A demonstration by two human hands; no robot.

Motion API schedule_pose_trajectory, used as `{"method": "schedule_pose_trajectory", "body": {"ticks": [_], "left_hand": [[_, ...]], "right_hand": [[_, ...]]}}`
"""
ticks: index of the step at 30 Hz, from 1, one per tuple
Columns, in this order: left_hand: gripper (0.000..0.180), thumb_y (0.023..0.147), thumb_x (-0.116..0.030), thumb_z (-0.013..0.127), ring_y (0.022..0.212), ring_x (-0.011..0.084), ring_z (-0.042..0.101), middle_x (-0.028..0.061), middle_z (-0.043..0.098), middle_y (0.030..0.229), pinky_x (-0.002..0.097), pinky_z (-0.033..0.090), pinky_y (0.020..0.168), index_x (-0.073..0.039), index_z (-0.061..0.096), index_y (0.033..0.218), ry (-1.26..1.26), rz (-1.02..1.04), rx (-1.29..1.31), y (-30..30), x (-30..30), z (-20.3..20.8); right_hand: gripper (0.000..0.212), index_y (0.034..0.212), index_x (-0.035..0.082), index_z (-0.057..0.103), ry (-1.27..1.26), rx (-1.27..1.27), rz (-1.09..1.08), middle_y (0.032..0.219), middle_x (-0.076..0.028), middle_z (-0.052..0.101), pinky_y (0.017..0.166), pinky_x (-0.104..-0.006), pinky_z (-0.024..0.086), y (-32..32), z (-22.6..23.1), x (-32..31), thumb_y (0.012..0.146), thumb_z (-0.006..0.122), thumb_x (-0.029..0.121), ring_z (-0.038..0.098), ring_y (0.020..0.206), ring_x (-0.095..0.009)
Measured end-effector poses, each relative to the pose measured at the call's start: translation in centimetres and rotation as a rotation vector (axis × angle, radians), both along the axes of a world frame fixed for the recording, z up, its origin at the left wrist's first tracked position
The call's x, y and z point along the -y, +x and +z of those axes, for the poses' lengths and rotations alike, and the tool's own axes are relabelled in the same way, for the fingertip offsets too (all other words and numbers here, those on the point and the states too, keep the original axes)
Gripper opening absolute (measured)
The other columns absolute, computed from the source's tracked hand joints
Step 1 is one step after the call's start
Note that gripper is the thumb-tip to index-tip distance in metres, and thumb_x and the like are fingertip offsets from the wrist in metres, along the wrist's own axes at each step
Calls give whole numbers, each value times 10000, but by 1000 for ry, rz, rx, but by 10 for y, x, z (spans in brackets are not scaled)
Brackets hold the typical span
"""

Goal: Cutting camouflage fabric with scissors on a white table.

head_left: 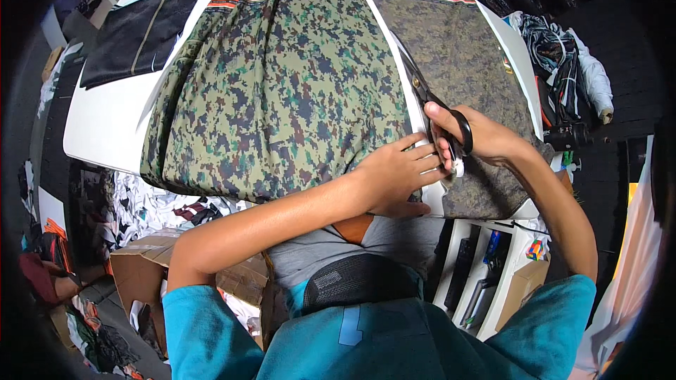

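Clock positions refer to the centre of the head view. The right hand (pixel 473 135), between 2 and 3 o'clock, grasps the scissors (pixel 417 83) by their black handles. The scissors lie between 1 and 2 o'clock, their blades pointing to 11 o'clock along a narrow white strip (pixel 384 20). This strip separates the green camouflage panel (pixel 289 98), at 11 o'clock, from the brown camouflage panel (pixel 458 56). The left hand (pixel 394 176), at 3 o'clock near centre, is palm down, fingers extended and spread, beside the right fingertips. A black fabric piece (pixel 137 35) rests on the white table (pixel 105 123) at 10 o'clock.
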State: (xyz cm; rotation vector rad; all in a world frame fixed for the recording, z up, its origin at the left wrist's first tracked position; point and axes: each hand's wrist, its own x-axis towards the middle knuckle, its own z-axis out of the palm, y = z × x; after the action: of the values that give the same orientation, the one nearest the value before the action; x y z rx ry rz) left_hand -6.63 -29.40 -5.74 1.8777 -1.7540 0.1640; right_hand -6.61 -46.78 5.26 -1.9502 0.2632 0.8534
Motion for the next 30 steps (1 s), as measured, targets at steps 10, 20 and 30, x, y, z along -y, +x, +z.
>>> {"method": "schedule_pose_trajectory", "body": {"ticks": [10,20,30], "left_hand": [[627,871,-508,555,1310,267,422,88,502,1367,431,240,1161,-101,494,1344,-3,6,-4,0,0,-1],[678,852,-512,586,1316,263,429,84,503,1363,436,231,1168,-107,464,1382,-13,11,-33,-3,-1,-2],[701,849,-513,594,1333,259,421,83,511,1339,438,226,1171,-102,451,1398,-6,21,-36,-2,1,-4]], "right_hand": [[629,665,22,539,-29,-39,-23,593,-82,554,516,-274,469,10,3,-2,1016,410,529,548,518,-161],[647,664,23,543,9,-7,-14,596,-83,557,480,-271,454,15,-4,1,986,446,576,551,502,-157],[648,657,28,538,-22,15,-55,584,-79,553,469,-265,453,25,-2,-5,970,472,592,554,492,-154]]}}
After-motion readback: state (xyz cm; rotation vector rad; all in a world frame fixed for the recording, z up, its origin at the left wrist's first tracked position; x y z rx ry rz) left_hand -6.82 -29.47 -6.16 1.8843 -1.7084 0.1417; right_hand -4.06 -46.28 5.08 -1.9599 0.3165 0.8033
